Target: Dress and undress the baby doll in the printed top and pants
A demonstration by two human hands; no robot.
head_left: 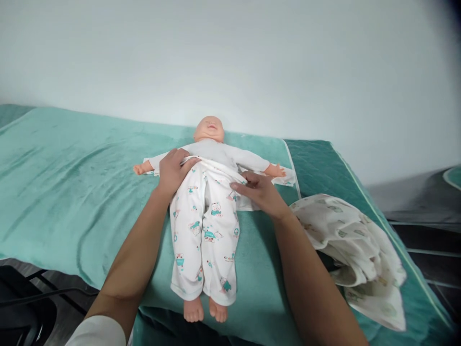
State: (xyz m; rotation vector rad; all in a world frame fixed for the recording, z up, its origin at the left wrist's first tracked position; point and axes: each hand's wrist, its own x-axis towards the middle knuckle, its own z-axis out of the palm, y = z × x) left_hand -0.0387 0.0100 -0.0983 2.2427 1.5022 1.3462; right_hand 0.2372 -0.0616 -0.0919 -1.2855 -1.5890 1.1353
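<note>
A baby doll (pixel 211 129) lies on its back with its arms spread wide and its feet toward me. It wears white printed trousers (pixel 216 226), and a white long-sleeved top (pixel 212 150) shows above them. My left hand (pixel 174 169) grips the trousers' waistband on the left, thumb over the edge. On the right, my right hand (pixel 260 189) pinches the same waistband between thumb and fingers, drawing it out to the side. A printed cloth edge (pixel 247 204) shows under the doll near my right hand.
A light green blanket (pixel 72 192) covers the bed beneath the doll, over a darker green cover (pixel 313 163). To the right of my right forearm lies a crumpled white printed cloth (pixel 353 240). A white wall (pixel 230 62) stands behind. A black chair (pixel 21 307) is at lower left.
</note>
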